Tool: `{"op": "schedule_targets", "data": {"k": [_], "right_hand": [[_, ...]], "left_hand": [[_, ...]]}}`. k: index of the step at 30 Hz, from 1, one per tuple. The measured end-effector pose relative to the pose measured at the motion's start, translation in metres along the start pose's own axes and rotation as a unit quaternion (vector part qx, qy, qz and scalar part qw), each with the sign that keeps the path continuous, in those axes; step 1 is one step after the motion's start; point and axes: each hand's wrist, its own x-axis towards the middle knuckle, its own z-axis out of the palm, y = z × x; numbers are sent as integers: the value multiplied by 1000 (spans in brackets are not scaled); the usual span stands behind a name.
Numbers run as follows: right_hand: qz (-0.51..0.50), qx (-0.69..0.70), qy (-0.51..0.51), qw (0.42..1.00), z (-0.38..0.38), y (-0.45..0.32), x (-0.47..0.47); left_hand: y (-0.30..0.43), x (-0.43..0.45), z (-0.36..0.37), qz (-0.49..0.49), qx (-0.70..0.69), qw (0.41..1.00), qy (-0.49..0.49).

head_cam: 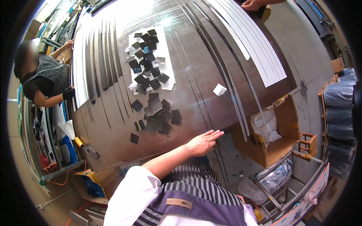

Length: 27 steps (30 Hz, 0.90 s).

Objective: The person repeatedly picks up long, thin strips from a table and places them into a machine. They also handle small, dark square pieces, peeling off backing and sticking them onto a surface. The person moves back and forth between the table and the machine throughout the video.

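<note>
My left hand (205, 142) reaches across the near table edge, palm down with fingers stretched out and nothing visibly held. Beneath or beside its fingers, thin dark strips (199, 103) run along the table and hang past the edge. My right hand is out of view. Left of my hand lies a loose pile of dark square pieces (158, 114), some overlapping. More dark squares (147, 60) are scattered on a white sheet (167, 65). To the right, long metal-like strips (232, 93) stick out beyond the edge, and a small folded white piece (219, 89) lies beside them.
An open cardboard box (282, 127) stands below the table's right corner. White strips (254, 48) lie at the right. A yellow-handled tool (86, 147) rests at the left corner. A co-worker (46, 75) stands at the left; another person's hand (251, 5) is at the far right.
</note>
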Motion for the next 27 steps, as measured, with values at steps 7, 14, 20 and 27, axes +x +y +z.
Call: {"op": "schedule_targets", "data": {"k": [7, 14, 20, 27], "right_hand": [[33, 2, -1, 999, -3, 3, 11], [16, -68, -6, 998, -1, -12, 12], [-76, -14, -76, 994, 63, -178, -43], [-213, -33, -9, 977, 85, -198, 5]], "left_hand": [[1, 7, -4, -8, -12, 1000, -24], [10, 7, -27, -82, -164, 982, 54], [-9, 9, -36, -322, -378, 786, 369], [-42, -14, -49, -285, 41, 827, 484]]}}
